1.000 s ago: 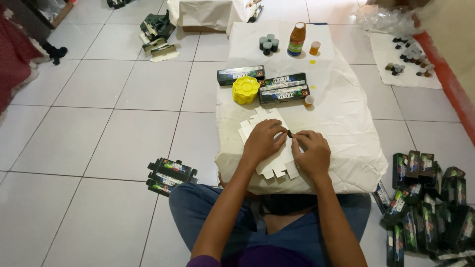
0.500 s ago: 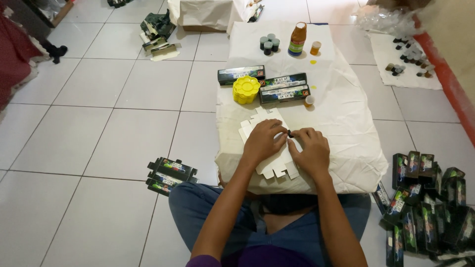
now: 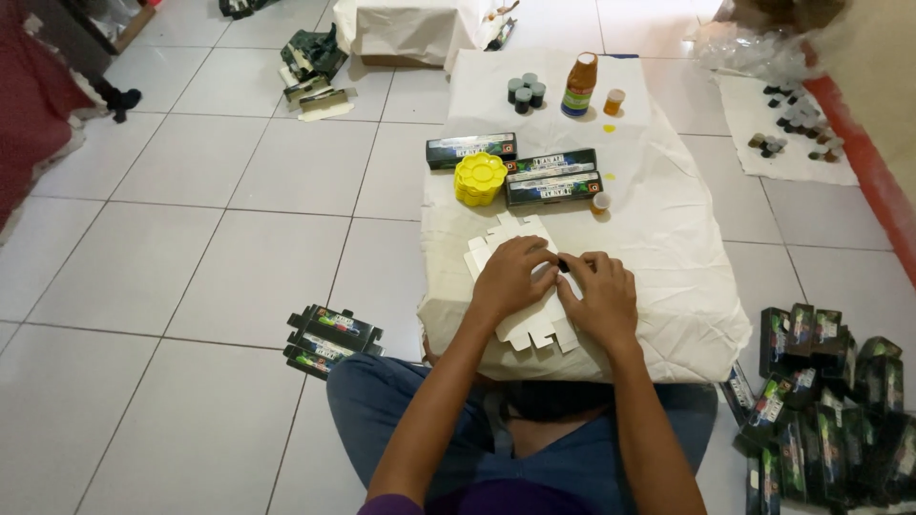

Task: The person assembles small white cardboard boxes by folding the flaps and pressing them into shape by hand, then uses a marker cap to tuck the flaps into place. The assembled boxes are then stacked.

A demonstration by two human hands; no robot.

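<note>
With the left hand (image 3: 510,277) pressing flat and the right hand (image 3: 599,298) curled, fingertips pinching a small dark item at the unfolded white carton blank (image 3: 515,243) lying on the cloth-covered low table (image 3: 668,238), keep the blank flat and square while working.

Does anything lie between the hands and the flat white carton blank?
Nothing visible: the left hand and the right hand both rest directly on the carton blank.
</note>
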